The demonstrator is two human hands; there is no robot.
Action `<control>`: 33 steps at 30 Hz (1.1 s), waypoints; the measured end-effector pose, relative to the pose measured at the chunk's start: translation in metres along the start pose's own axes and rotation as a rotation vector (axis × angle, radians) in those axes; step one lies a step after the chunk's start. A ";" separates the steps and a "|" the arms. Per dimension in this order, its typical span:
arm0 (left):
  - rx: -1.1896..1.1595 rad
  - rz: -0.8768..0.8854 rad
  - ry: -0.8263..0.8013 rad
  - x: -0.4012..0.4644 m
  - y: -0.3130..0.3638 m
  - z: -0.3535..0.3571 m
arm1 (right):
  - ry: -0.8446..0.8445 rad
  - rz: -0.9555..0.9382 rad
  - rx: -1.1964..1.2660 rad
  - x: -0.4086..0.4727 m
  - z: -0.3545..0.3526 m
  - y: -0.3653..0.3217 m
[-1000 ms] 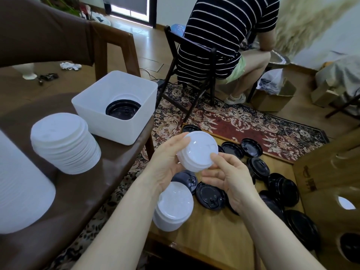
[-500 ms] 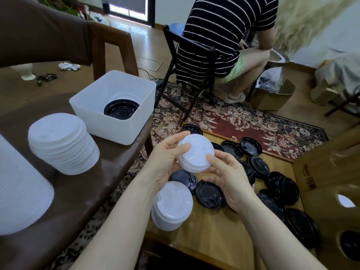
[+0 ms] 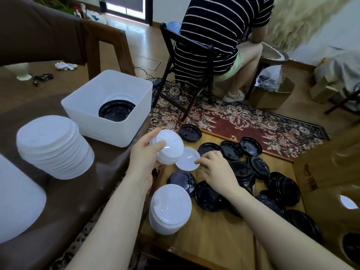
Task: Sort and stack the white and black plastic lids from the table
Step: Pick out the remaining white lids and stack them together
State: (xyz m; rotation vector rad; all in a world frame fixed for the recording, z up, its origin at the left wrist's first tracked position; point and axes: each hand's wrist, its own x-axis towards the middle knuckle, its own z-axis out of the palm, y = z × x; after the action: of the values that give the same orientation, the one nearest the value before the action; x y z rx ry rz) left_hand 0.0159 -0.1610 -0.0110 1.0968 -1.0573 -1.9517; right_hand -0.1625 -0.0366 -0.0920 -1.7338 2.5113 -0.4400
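Observation:
My left hand (image 3: 144, 160) grips a small stack of white lids (image 3: 168, 146) above the gap between the two tables. Just right of it a single white lid (image 3: 187, 158) lies on the low wooden table (image 3: 214, 236), and the fingertips of my right hand (image 3: 216, 168) pinch its edge. Several black lids (image 3: 241, 170) are scattered across that table. A taller stack of white lids (image 3: 170, 208) stands near the table's front left. Another white stack (image 3: 54, 147) stands on the brown table (image 3: 74, 201).
A white square tub (image 3: 116, 125) on the brown table holds black lids (image 3: 116, 110). A big white stack (image 3: 17, 199) fills the left edge. A person in a striped shirt (image 3: 222, 26) sits on a black chair beyond the patterned rug. A wooden board (image 3: 327, 182) stands at right.
My left hand has carried the small white stack slightly left and tilted it. My right hand let go of it and dropped to the single white lid on the wooden table.

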 end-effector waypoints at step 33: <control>-0.020 -0.038 -0.380 -0.090 -0.037 0.051 | 0.249 0.551 1.809 -0.133 -0.139 -0.027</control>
State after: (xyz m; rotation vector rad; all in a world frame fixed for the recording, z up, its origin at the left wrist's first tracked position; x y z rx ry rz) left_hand 0.0042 -0.0525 0.0058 0.7545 -1.2152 -2.2520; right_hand -0.1185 0.1053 0.0335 -0.2421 1.2559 -1.9376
